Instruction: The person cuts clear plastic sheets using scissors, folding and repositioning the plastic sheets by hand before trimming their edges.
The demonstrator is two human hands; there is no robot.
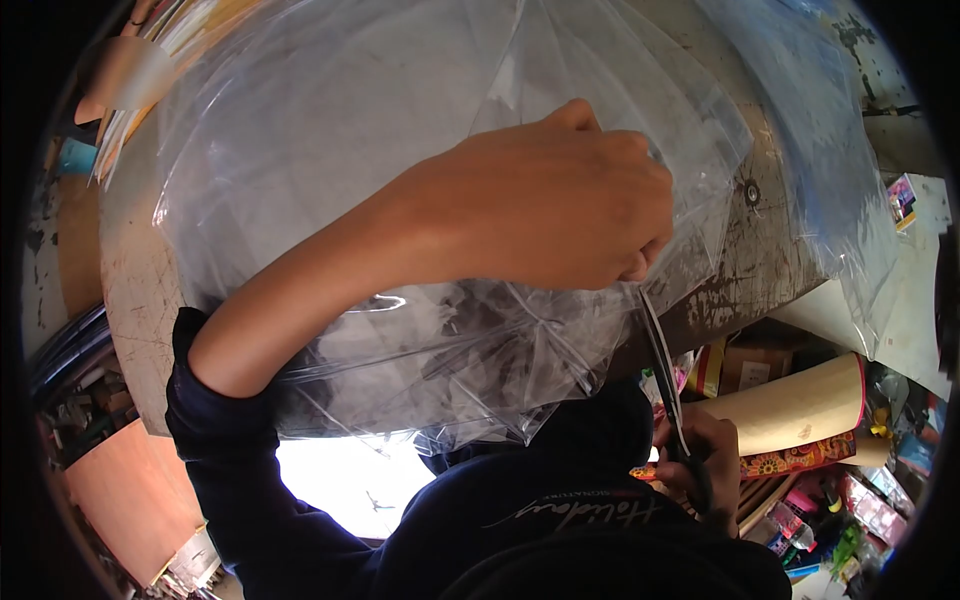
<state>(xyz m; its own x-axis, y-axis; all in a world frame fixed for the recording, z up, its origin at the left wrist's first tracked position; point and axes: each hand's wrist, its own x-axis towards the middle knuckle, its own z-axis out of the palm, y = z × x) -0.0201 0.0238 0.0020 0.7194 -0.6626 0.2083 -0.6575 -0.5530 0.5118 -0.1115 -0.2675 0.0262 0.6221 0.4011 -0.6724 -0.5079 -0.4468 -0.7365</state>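
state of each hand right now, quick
Left hand: closed over the clear plastic sheet; its grip underneath is hidden.
Right hand: closed, holding scissors.

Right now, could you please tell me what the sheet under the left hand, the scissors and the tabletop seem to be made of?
Sheet: probably clear, glossy flexible plastic; see-through, with sharp creases and bright highlights.
Scissors: blades look like smooth metal, from their grey sheen; the dark handle is perhaps plastic.
Tabletop: possibly wood or painted board; the dull, scratched, patchy surface leaves it open.
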